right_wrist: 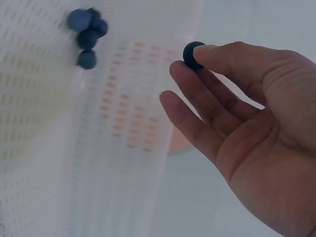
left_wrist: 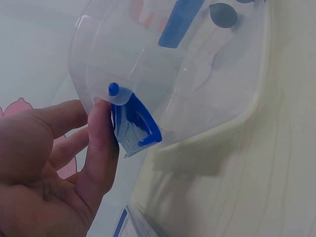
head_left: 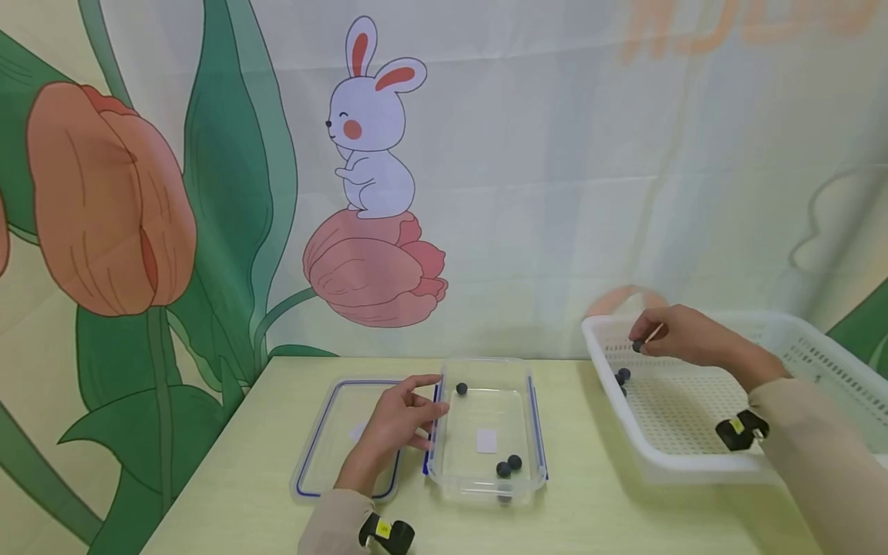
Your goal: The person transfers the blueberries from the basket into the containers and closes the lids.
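Note:
My right hand (head_left: 683, 335) pinches one blueberry (right_wrist: 189, 55) between thumb and fingertips, held over the left wall of a white perforated basket (head_left: 701, 464). Several more blueberries (right_wrist: 87, 39) lie together in the basket at its left side. At the middle of the table, a clear plastic container (head_left: 501, 412) with blue side clips (left_wrist: 136, 123) stands uncovered. My left hand (head_left: 402, 416) grips its left side, thumb and fingers at the rim. Inside are one blueberry (head_left: 461, 389) near the far end and a few blueberries (head_left: 509, 466) at the near end.
A clear lid (head_left: 312, 439) with a blue seal lies flat to the left of the container, partly behind my left hand. The pale table (head_left: 576, 516) meets a printed curtain (head_left: 513, 231) at its back edge. Between container and basket is a strip of tabletop.

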### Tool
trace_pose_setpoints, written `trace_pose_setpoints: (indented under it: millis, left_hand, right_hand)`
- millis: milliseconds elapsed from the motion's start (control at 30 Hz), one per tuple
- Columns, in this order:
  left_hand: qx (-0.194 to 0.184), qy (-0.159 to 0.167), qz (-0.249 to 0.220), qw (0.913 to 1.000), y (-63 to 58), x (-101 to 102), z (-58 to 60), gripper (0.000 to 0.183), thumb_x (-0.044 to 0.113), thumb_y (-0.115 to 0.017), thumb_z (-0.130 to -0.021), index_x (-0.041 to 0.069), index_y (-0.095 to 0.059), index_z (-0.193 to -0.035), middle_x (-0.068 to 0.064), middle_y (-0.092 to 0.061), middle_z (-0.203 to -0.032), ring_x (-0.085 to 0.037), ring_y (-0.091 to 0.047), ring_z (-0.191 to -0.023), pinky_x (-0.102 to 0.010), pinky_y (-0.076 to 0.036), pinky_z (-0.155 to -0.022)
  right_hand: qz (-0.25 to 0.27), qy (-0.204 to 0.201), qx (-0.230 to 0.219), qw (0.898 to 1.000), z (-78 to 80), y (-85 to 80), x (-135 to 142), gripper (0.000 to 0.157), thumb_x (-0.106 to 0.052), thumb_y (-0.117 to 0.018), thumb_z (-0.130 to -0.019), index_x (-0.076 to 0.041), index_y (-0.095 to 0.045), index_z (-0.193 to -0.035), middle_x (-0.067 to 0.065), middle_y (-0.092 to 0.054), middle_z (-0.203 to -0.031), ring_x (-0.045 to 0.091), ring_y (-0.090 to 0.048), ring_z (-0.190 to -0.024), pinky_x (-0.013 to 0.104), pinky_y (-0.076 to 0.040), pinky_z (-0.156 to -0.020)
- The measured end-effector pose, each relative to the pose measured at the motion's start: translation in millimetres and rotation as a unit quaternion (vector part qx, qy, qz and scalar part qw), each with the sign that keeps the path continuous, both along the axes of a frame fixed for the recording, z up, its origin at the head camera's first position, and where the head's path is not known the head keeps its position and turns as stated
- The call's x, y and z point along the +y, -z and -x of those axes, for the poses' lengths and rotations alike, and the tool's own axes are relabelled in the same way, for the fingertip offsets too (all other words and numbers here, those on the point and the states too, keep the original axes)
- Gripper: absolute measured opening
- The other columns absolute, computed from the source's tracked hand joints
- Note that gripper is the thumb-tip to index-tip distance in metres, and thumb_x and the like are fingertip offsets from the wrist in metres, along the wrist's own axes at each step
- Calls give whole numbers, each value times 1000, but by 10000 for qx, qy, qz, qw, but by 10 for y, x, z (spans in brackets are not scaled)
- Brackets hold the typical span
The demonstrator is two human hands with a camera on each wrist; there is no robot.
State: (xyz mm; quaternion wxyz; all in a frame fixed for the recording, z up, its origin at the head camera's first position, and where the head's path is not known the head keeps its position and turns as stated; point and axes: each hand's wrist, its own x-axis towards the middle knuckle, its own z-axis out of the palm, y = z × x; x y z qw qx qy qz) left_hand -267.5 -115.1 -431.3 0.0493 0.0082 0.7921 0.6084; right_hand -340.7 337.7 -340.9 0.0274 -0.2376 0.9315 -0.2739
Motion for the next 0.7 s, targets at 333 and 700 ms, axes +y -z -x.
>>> trace_pose_setpoints:
  millis: [333, 700]
  left_hand:
    - [-50, -17, -17, 10000, 2, -2, 8, 55, 17, -80, -97, 15, -61, -149, -11, -64, -98, -21, -65, -79, -30, -63, -58]
    - [-76, 3, -35, 10000, 10, -6, 9, 55, 19, -81, -97, 15, -61, -149, -11, -64, -98, -21, -64, -79, -30, -63, -57]
  right_hand:
    - [246, -92, 636, 9976, -282, -317, -321, 21, 0, -73, -98, -7, -75, -118, 3, -72, -112, 24, -72, -101, 32, -59, -77]
    - [1134, -439, 618, 9907, -665, -362, -752, 21, 7, -70, -98, -1, -70, -117, 12, -66, -120, 29, -72, -101, 28, -62, -79]
